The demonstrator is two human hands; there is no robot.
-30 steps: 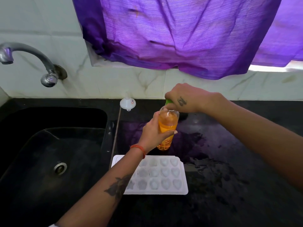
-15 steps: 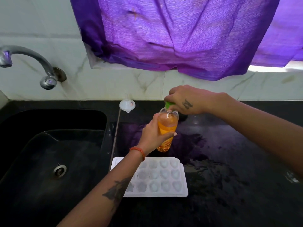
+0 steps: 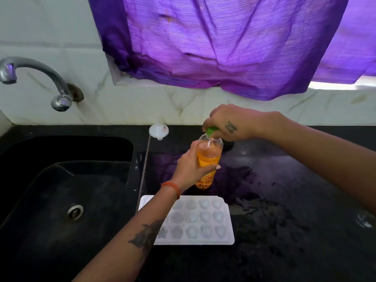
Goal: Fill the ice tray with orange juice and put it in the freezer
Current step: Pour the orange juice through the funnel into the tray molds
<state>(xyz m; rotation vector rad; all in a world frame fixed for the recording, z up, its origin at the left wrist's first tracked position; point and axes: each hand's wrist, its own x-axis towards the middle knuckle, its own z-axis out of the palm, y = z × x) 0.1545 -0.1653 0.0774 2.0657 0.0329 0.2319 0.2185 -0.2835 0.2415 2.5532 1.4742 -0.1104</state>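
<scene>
head view – bottle (image 3: pixel 208 159) upright, cap (image 3: pixel 211 130) topmost

Your L hand (image 3: pixel 188 169) reaches in from lower left, forearm angled up-right, fingers and thumb wrapped round the juice bottle (image 3: pixel 208 159) at mid-body, orange band at the wrist. Your R hand (image 3: pixel 227 124) enters from the right, arm extended, palm down, fingers curled over the green cap (image 3: pixel 211 130). Both forearms bare, each w/ 1 tattoo.
</scene>
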